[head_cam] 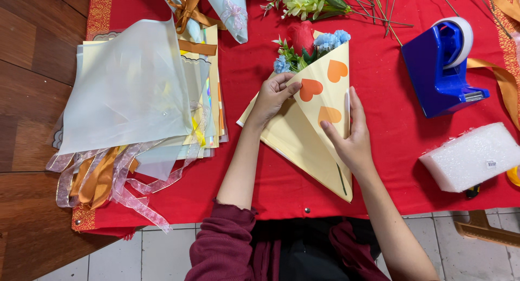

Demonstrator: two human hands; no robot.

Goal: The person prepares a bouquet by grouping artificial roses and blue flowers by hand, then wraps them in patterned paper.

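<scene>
L hand pinches the folded upper-left edge of the yellow wrapping paper, thumb + fingers curled round the flap near one orange heart; R hand lies flat, fingers extended & together, pressing the right side of the cone w/ a thin white strip along the forefinger, prob. tape, can't tell for sure. The paper is rolled into a cone on the red tablecloth, centre of the table, point toward the person, mouth away; a small bouquet sits in the mouth: red rose, blue blooms, green leaves; one green stem shows at the lower tip.

Handling, as I judge it: paper is light, thin, fairly stiff, creases easily & would spring open if let go; best held at the overlap seam where both hands are; flowers are soft & fragile, so grip low on the cone, not at the mouth.

Around: blue tape dispenser to the right, well apart; white foam block in clear wrap near the right edge; stack of wrapping sheets w/ ribbons to the left, apart from L hand; pale blue wrapped cone w/ bows at top; loose greenery beyond the bouquet.
</scene>
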